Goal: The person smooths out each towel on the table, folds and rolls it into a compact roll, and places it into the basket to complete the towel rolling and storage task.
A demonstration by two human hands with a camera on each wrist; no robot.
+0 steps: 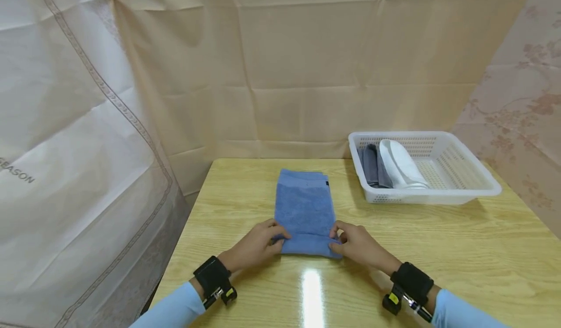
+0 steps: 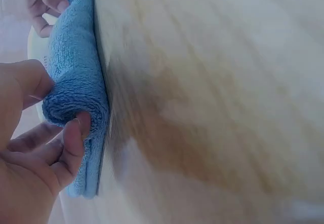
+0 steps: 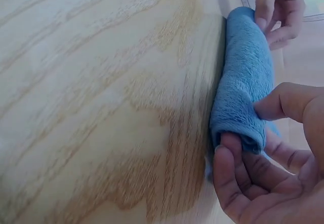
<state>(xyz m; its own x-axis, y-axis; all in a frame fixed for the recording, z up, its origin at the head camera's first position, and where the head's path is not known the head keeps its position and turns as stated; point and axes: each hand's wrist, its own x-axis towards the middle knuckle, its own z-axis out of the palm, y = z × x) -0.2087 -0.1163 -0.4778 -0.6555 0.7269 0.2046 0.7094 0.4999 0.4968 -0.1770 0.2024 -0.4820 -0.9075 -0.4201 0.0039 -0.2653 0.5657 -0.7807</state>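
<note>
A blue towel (image 1: 304, 211) lies folded lengthwise on the wooden table (image 1: 245, 196), its near end rolled over. My left hand (image 1: 256, 244) pinches the roll's left corner between thumb and fingers. My right hand (image 1: 357, 245) pinches the right corner. In the left wrist view the left hand (image 2: 35, 148) grips the blue towel (image 2: 76, 92), with the other hand's fingers (image 2: 48, 3) at the far end. In the right wrist view the right hand (image 3: 263, 168) holds the rolled towel (image 3: 240, 87), thumb on top, and the left hand's fingers (image 3: 276, 11) hold the far end.
A white plastic basket (image 1: 464, 191) stands at the back right of the table, holding a rolled grey towel (image 1: 374, 167) and a rolled white towel (image 1: 401, 164). Beige cloth (image 1: 307, 65) hangs behind the table and a curtain (image 1: 79, 147) hangs at the left.
</note>
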